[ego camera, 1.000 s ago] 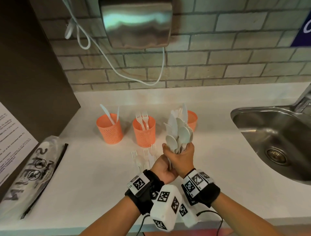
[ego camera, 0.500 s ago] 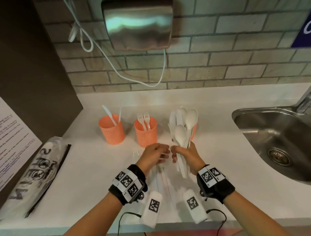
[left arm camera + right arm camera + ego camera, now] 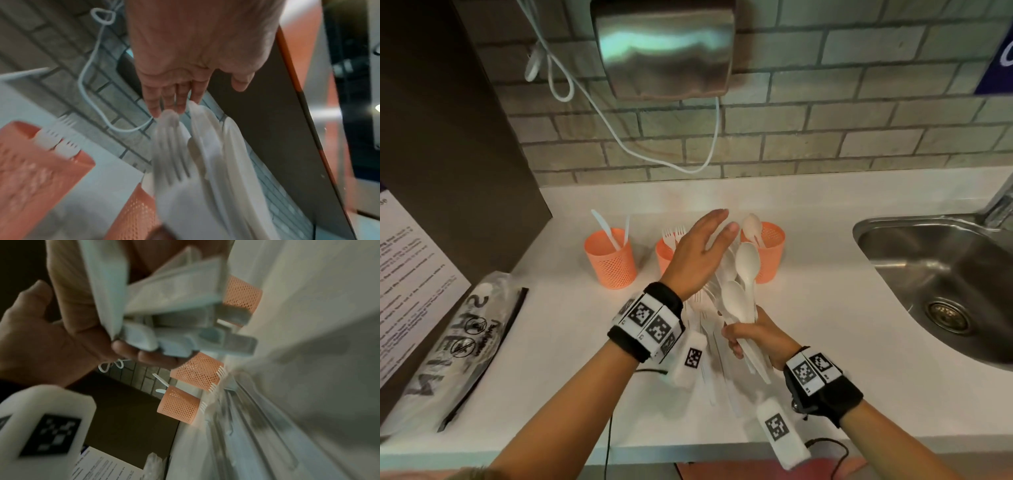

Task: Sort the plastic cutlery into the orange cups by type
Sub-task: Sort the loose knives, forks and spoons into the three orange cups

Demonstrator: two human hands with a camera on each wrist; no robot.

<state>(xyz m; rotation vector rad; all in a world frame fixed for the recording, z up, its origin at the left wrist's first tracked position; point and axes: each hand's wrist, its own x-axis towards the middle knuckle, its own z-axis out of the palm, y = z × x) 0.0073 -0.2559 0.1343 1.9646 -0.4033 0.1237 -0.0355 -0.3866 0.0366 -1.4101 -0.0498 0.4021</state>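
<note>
Three orange perforated plastic cups stand upright in a row at 12 o'clock on the counter; the left cup (image 3: pixel 610 261) holds white plastic knives (image 3: pixel 606 230); the middle cup (image 3: pixel 665 257), partly hidden, holds white plastic forks (image 3: pixel 674 235); the right cup (image 3: pixel 770 253) holds one white plastic spoon (image 3: pixel 752 224); a fanned bundle of white plastic cutlery (image 3: pixel 739 291) stands at 6 o'clock from it, spoon bowls uppermost; more white forks and handles (image 3: pixel 703 329) lie flat at 6 o'clock from the middle cup.

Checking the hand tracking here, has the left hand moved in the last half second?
Yes. The left hand has lifted away from the right hand and reached toward the wall, now covering the middle orange cup.
</note>
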